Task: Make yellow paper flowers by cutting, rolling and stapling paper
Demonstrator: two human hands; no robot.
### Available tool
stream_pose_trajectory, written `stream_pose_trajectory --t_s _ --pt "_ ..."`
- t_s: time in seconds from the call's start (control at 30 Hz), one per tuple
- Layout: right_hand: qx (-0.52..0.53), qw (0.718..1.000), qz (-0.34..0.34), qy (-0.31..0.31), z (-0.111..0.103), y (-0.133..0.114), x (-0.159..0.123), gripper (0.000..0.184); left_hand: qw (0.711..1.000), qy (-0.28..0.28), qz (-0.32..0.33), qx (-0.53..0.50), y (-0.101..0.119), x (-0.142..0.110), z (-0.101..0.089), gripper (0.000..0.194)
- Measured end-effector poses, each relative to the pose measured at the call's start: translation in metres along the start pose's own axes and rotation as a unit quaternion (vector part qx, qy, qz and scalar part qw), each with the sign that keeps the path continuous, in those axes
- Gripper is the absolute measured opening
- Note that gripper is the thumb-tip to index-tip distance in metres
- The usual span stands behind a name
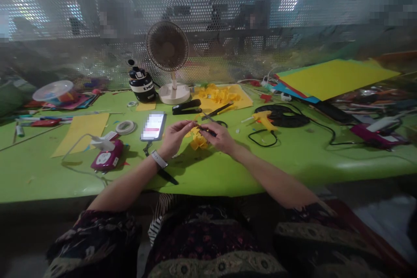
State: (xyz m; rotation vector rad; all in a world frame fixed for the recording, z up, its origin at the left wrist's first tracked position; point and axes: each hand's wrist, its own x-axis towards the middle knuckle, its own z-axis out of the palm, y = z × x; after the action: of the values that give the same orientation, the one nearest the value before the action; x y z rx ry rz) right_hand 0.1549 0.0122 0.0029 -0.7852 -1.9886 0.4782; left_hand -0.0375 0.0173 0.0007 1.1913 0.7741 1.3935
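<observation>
Above the green table, my left hand [176, 137] has its thumb and fingers pinched together, near a bit of yellow. What it holds is too small to make out. Close beside it, my right hand [219, 136] is closed on a dark slim tool [207, 130] that points toward the left fingertips; its exact kind is unclear. Crumpled yellow paper pieces [199, 140] lie just under both hands. Behind the fingers rests a black stapler [186, 107], and a dark-handled item [222, 124] is partly hidden by my right hand.
A lit phone [153, 126], tape roll [125, 127] and purple power strip [108, 155] are left. A fan [173, 93] and bottle [142, 84] stand behind. Yellow paper flowers [219, 94] lie beyond. Right are a yellow glue gun [264, 120] with cord and stacked coloured sheets [335, 79].
</observation>
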Motion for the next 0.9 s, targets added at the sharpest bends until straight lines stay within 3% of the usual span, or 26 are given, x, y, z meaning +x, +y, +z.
stream_pose_trajectory --t_s 0.23,0.5,0.9 --pt "0.031 0.999 0.038 -0.003 0.0053 -0.0016 -0.0036 0.024 0.999 0.026 0.027 0.020 0.0017 -0.0009 0.0004 0.024" --pt "0.007 1.000 -0.003 0.027 0.0027 -0.0022 -0.0014 0.021 0.999 0.015 0.044 0.027 0.0040 -0.0026 0.0018 0.024" --pt "0.012 1.000 -0.009 0.010 0.0042 0.0022 -0.0014 0.028 0.998 0.001 0.057 0.029 0.0067 -0.0018 0.0030 0.022"
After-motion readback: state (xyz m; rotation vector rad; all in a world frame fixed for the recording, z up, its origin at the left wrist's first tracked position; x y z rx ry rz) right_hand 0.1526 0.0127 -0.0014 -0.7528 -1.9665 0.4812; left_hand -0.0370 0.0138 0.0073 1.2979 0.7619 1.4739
